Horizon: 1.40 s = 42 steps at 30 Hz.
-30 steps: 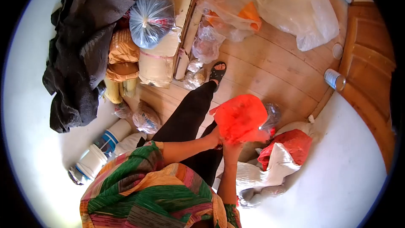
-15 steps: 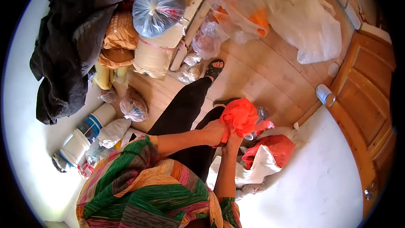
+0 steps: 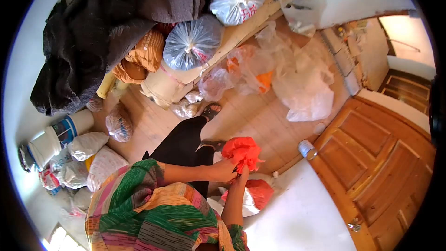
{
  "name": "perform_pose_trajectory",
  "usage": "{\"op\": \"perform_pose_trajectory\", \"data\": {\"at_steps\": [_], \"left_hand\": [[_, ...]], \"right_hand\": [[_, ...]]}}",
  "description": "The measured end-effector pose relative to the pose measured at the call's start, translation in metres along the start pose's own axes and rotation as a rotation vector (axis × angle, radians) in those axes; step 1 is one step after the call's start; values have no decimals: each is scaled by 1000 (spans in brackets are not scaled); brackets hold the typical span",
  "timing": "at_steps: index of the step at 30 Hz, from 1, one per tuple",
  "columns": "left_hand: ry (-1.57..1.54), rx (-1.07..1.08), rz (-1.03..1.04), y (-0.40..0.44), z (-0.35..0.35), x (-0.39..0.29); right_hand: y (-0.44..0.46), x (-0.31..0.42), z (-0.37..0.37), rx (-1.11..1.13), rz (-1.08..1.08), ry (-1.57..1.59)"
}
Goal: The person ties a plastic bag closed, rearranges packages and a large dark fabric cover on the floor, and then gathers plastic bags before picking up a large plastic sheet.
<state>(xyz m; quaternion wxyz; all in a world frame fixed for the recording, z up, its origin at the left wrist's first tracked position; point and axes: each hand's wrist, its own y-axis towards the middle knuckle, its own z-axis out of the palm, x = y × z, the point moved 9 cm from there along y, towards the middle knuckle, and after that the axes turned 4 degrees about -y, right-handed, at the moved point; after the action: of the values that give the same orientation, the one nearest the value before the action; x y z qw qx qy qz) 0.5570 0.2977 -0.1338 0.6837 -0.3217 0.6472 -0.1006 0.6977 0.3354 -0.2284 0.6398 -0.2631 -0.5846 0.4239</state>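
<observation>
A bright red plastic bag [image 3: 241,152] is bunched up in front of my body, above the floor near my feet. My left hand [image 3: 224,170] comes in from the left, its fingers closed around the lower, gathered part of the bag. Close against it, my right hand [image 3: 241,176] reaches up from below and grips the same gathered part. The fingertips are partly hidden by the red plastic, and what the bag contains cannot be seen. Below my hands, a white sack with a red bag [image 3: 260,193] at its mouth stands by the white wall, partly covered by my right forearm.
Clear and orange plastic bags [image 3: 265,76] lie on the wooden floor [image 3: 260,121] ahead. A metal can [image 3: 307,149] lies by the wooden door [image 3: 371,172]. At left are white buckets [image 3: 44,148] and several filled bags [image 3: 109,165]. A dark cloth [image 3: 111,32] covers stacked goods.
My view has swung to the right, bringing more of the door and the doorway into sight. Both hands still hold the red bag, whose top is now bunched differently.
</observation>
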Motion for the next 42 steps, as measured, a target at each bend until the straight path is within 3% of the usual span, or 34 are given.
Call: {"op": "perform_pose_trajectory", "data": {"at_steps": [2,4,8,12,16,18,28,31,33,36,40,42], "left_hand": [[78,-99,89,-9,-20,-27],[-122,-63,143,-16,-40,-42],[-299,16,-10,-24,-87,-3],[1,-180,-112,-46,-145,33],[-341,-275,-139,-56,-169,51],[-381,-212,-252,-68,-174,16],[-394,9,-361,-43,-101,6],[-339,17,-374,-25,-77,-5],[-303,-61,-400,-9,-62,-30],[-287,-24,-381,18,-18,-52],[-312,40,-331,45,55,-86],[-288,61,-272,59,81,-105]], "right_hand": [[-5,31,4,7,-32,-47],[-13,48,-41,-261,65,-110],[-24,106,-53,-115,-35,-87],[-37,141,-59,-69,-108,-77],[-86,137,-101,-108,-172,31],[-113,132,-116,-156,-209,117],[-135,140,-183,-235,-282,407],[-130,139,-229,-271,-252,490],[-121,157,-250,-151,-339,436],[-44,121,-354,-167,-247,511],[-59,200,-338,-167,-264,536],[-64,246,-338,-134,-395,498]]}}
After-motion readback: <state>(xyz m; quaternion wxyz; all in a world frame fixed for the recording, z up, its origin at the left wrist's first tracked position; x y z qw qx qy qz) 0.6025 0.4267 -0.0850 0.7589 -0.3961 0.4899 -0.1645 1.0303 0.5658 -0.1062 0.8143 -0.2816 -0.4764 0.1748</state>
